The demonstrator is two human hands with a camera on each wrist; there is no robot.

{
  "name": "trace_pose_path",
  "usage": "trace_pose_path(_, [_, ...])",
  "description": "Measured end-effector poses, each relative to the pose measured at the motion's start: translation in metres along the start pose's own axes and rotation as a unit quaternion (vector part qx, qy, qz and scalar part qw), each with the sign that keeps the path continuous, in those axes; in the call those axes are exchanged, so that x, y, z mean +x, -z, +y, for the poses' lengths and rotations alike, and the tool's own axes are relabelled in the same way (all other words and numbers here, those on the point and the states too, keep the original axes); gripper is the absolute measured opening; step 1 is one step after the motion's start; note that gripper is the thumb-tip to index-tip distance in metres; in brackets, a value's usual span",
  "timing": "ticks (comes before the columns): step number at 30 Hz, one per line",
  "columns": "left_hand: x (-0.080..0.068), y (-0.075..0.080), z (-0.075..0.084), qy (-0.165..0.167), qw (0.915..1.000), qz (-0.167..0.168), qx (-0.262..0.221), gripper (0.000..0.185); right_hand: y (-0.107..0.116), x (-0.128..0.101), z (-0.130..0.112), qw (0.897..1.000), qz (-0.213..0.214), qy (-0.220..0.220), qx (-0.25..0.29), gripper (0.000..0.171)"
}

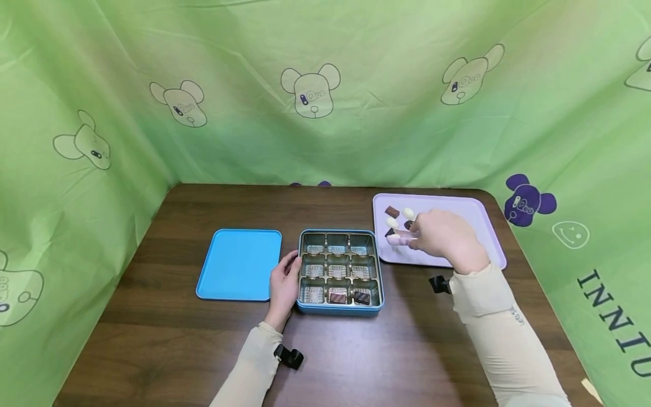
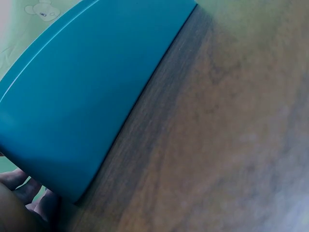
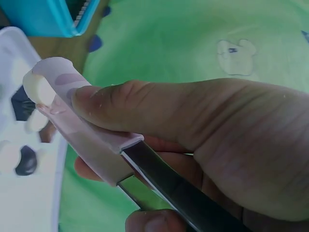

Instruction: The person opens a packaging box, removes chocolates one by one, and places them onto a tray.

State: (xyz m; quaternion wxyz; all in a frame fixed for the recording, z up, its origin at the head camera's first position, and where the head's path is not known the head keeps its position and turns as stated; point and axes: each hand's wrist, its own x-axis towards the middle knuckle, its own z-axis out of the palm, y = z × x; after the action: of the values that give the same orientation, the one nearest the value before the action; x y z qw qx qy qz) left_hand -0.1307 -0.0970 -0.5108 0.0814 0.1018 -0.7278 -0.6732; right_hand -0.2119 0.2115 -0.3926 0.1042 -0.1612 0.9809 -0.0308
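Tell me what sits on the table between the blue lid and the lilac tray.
In the head view, the blue compartment tin sits between the blue lid and the lilac tray, with the left hand resting against the tin's left side.

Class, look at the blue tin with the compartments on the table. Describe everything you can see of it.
The blue tin sits open on the brown table, between its flat blue lid and the lilac tray. Inside is a shiny grey-gold insert with nine square compartments in three rows. Two front-row compartments, middle and right, hold dark chocolates; the rest look empty. The left hand rests against its left side.
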Motion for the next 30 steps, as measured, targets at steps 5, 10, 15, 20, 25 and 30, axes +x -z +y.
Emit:
trace_pose_path(5, [0.002, -0.002, -0.004, 0.004, 1.0000, 0.003, 0.005, 0.033, -0.013, 0.006, 0.005, 1.000, -0.008, 0.002, -0.001, 0.013])
trace_pose_path(10, [0.014, -0.007, -0.032, 0.006, 0.9999, 0.012, 0.006, 0.034, -0.023, 0.009, 0.007, 1.000, -0.016, 0.000, -0.001, 0.017])
trace_pose_path(15, [0.019, -0.007, -0.048, 0.001, 0.9998, 0.018, 0.003, 0.034, -0.028, 0.011, 0.007, 1.000, -0.021, -0.007, 0.001, 0.026])
trace_pose_path(20, [0.019, -0.005, -0.049, -0.005, 0.9999, 0.010, 0.003, 0.034, -0.032, 0.013, 0.008, 1.000, -0.022, -0.011, 0.000, 0.026])
trace_pose_path(25, [0.019, -0.004, -0.047, 0.002, 1.0000, 0.005, 0.001, 0.035, -0.032, 0.014, 0.006, 1.000, -0.020, -0.017, -0.002, 0.026])
trace_pose_path(30, [0.019, -0.004, -0.047, 0.005, 1.0000, 0.005, 0.000, 0.034, -0.032, 0.013, 0.004, 0.999, -0.022, -0.025, -0.008, 0.027])
